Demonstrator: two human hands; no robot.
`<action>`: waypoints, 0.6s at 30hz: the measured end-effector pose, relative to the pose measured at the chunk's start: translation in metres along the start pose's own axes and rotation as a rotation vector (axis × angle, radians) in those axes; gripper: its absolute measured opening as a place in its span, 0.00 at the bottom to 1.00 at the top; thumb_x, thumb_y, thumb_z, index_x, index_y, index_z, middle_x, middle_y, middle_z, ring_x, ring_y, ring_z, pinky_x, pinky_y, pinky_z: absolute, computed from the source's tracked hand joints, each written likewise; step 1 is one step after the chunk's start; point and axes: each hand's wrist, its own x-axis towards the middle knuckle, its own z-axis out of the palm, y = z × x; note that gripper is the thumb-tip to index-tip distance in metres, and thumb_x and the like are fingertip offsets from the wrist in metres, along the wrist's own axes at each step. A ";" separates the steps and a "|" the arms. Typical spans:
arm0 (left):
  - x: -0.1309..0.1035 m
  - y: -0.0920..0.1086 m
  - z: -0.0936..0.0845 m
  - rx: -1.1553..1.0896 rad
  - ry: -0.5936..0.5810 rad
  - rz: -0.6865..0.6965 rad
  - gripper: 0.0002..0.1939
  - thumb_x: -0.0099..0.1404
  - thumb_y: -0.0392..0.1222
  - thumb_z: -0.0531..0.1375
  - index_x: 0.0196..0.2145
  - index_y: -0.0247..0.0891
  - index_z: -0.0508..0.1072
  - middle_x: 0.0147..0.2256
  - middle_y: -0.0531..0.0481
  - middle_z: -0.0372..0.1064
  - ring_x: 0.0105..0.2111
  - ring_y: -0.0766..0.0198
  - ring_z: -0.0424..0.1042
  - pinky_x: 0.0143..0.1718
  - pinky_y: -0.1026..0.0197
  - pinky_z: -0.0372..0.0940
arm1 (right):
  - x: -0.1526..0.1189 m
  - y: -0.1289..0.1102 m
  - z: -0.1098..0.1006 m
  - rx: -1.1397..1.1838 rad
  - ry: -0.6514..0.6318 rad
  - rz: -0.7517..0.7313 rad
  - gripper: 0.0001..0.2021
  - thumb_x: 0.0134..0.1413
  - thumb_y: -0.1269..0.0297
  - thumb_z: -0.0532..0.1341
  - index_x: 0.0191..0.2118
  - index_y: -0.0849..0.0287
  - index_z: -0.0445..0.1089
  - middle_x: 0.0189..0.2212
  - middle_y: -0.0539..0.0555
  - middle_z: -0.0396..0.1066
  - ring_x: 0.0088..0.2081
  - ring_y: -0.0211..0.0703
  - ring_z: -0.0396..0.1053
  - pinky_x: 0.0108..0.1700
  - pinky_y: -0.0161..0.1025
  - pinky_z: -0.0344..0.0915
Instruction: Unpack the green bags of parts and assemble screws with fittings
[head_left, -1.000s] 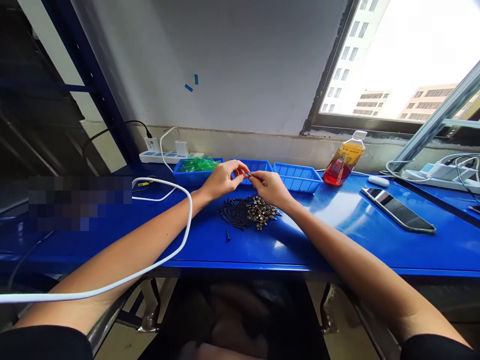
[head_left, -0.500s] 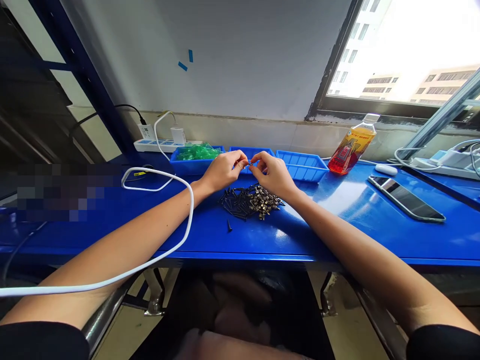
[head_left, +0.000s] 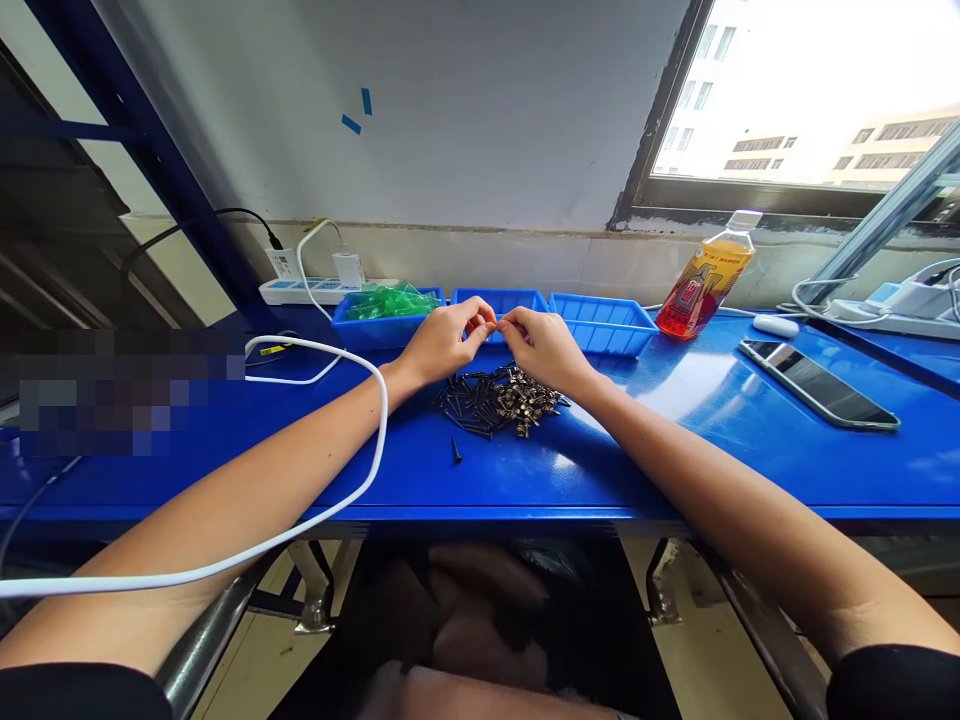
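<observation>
My left hand (head_left: 450,340) and my right hand (head_left: 544,348) meet fingertip to fingertip above the blue table, each in a pinch. Whatever lies between the fingertips is too small and covered to name. Below them is a heap of dark screws (head_left: 474,402), touching a heap of brassy metal fittings (head_left: 523,400) on its right. One loose dark screw (head_left: 457,451) lies nearer the front edge. Behind my hands stand a blue bin with green plastic (head_left: 394,301), a middle blue bin (head_left: 501,299) partly hidden by my fingers, and a right blue bin (head_left: 604,328).
A white cable (head_left: 380,430) loops across my left forearm. Right of the bins stands a bottle (head_left: 701,280), with a phone (head_left: 817,383) and a small white case (head_left: 776,326) further right. Power strips (head_left: 300,292) lie at the back left and the right.
My fingertips have drawn closer together, covering the small brassy piece that showed between them. The view has shifted slightly; the heaps and bins look the same.
</observation>
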 end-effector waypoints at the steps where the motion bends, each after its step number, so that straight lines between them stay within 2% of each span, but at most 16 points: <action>1: 0.000 0.000 0.000 0.005 0.001 -0.002 0.08 0.61 0.40 0.52 0.34 0.35 0.68 0.28 0.50 0.70 0.27 0.66 0.67 0.30 0.65 0.60 | 0.000 0.000 0.000 0.000 -0.005 0.005 0.09 0.57 0.68 0.53 0.28 0.60 0.67 0.22 0.50 0.67 0.24 0.36 0.61 0.29 0.34 0.51; 5: -0.001 0.000 0.000 0.008 0.006 -0.017 0.09 0.62 0.42 0.52 0.34 0.35 0.68 0.27 0.50 0.70 0.27 0.66 0.68 0.29 0.65 0.59 | -0.002 0.000 -0.001 0.037 -0.029 0.014 0.04 0.55 0.67 0.56 0.34 0.60 0.67 0.20 0.47 0.65 0.24 0.35 0.61 0.30 0.33 0.53; 8: -0.001 0.000 0.000 -0.016 -0.009 -0.026 0.10 0.64 0.42 0.50 0.32 0.35 0.68 0.26 0.50 0.70 0.25 0.66 0.67 0.29 0.64 0.59 | -0.003 -0.001 -0.002 0.059 -0.014 -0.010 0.06 0.52 0.69 0.58 0.38 0.59 0.66 0.19 0.45 0.64 0.24 0.36 0.62 0.31 0.33 0.55; 14: -0.003 0.000 0.003 -0.070 -0.021 -0.040 0.11 0.64 0.42 0.49 0.30 0.36 0.67 0.25 0.51 0.70 0.24 0.67 0.67 0.28 0.65 0.59 | -0.005 -0.003 -0.003 0.056 0.002 0.014 0.03 0.52 0.69 0.57 0.32 0.59 0.67 0.21 0.48 0.68 0.25 0.36 0.63 0.30 0.33 0.56; 18: -0.005 0.001 0.005 -0.113 -0.035 -0.050 0.10 0.64 0.43 0.49 0.31 0.37 0.67 0.24 0.52 0.69 0.24 0.66 0.68 0.28 0.65 0.60 | -0.007 -0.002 -0.002 0.083 0.016 0.006 0.06 0.52 0.68 0.56 0.27 0.59 0.67 0.21 0.50 0.69 0.24 0.35 0.64 0.29 0.33 0.57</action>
